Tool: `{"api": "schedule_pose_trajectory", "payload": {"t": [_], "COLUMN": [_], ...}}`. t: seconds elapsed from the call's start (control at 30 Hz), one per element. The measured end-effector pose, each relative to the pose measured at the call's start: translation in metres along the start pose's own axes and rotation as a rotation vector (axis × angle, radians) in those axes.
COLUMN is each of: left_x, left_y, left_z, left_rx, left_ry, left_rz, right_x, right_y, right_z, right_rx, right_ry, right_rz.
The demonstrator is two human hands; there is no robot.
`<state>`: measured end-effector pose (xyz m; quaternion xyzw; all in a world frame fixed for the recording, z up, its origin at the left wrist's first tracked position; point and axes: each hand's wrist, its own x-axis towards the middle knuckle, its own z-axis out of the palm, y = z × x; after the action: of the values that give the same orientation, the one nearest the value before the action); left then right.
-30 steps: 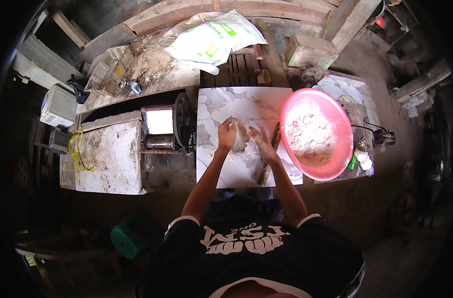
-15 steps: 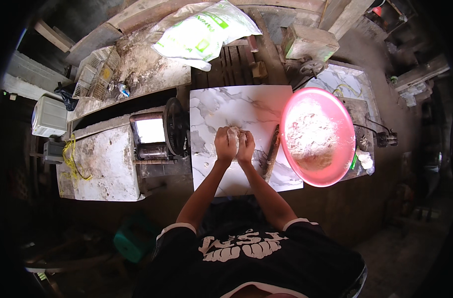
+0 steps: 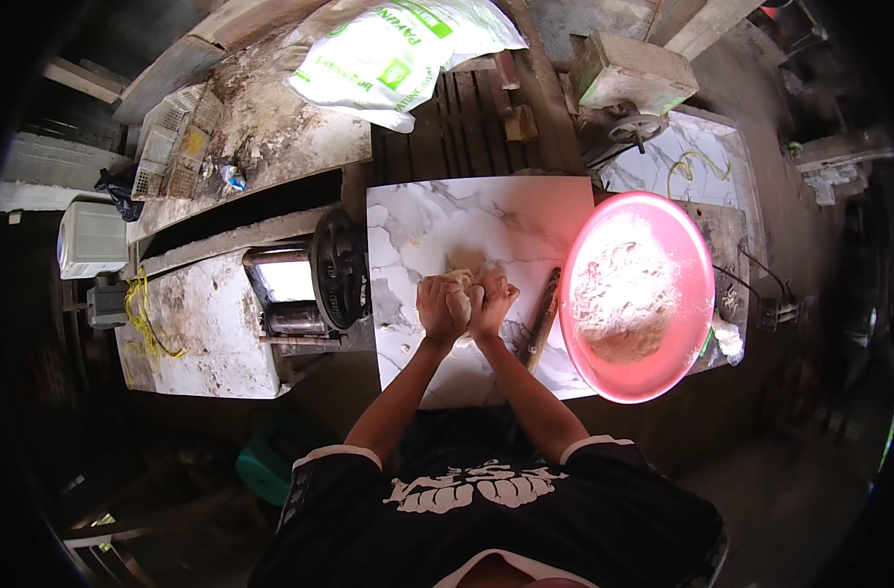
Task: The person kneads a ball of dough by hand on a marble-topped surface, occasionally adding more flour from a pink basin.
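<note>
My left hand (image 3: 437, 308) and my right hand (image 3: 491, 308) press side by side on a pale lump of dough (image 3: 460, 278) over a marble-patterned board (image 3: 476, 211). Fingers of both hands are curled round the dough and cover much of it. A bit of dough shows past the fingertips. To the right of my right hand lies a worn wooden rolling pin (image 3: 543, 323), slanting along the board. Beside it stands a big pink basin (image 3: 690, 343) with whitish flour (image 3: 619, 279) or a floury mix inside.
Left of the board is a roller machine with a dark wheel (image 3: 338, 269) and a stained white table (image 3: 197, 333). A white and green sack (image 3: 393, 64) lies at the back. Plastic baskets (image 3: 180, 142) sit far left, and a small handwheel (image 3: 635, 132) stands behind the basin.
Both hands have moved slightly toward me on the board, and my right hand has turned outward a little. The dough is still under them. The whole view has shifted slightly.
</note>
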<state>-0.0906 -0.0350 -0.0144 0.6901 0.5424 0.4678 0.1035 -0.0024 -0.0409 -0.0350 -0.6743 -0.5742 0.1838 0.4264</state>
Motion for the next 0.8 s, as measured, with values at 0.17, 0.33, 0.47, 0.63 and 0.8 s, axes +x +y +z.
{"api": "schedule_pose_trajectory", "payload": {"t": [0.17, 0.33, 0.47, 0.63, 0.8], "left_x": [0.011, 0.036, 0.061, 0.079, 0.078], "left_y": [-0.013, -0.030, -0.023, -0.026, -0.022], "left_z": [0.017, 0.030, 0.041, 0.041, 0.041], "left_rx": [0.064, 0.058, -0.246, -0.944, -0.792], "left_ry": [0.034, 0.022, -0.028, 0.424, 0.382], "left_rz": [0.046, -0.062, -0.195, -0.630, -0.607], "right_x": [0.020, 0.055, 0.106, 0.121, 0.111], "right_y": [0.009, 0.022, 0.018, -0.052, -0.029], "right_z": [0.010, 0.033, 0.040, 0.038, 0.023], "right_rx": [0.004, -0.058, 0.721, -0.241, -0.178], "right_ry": [0.011, -0.060, -0.163, -0.535, -0.521], "right_rz": [-0.061, -0.098, 0.496, 0.174, -0.026]}}
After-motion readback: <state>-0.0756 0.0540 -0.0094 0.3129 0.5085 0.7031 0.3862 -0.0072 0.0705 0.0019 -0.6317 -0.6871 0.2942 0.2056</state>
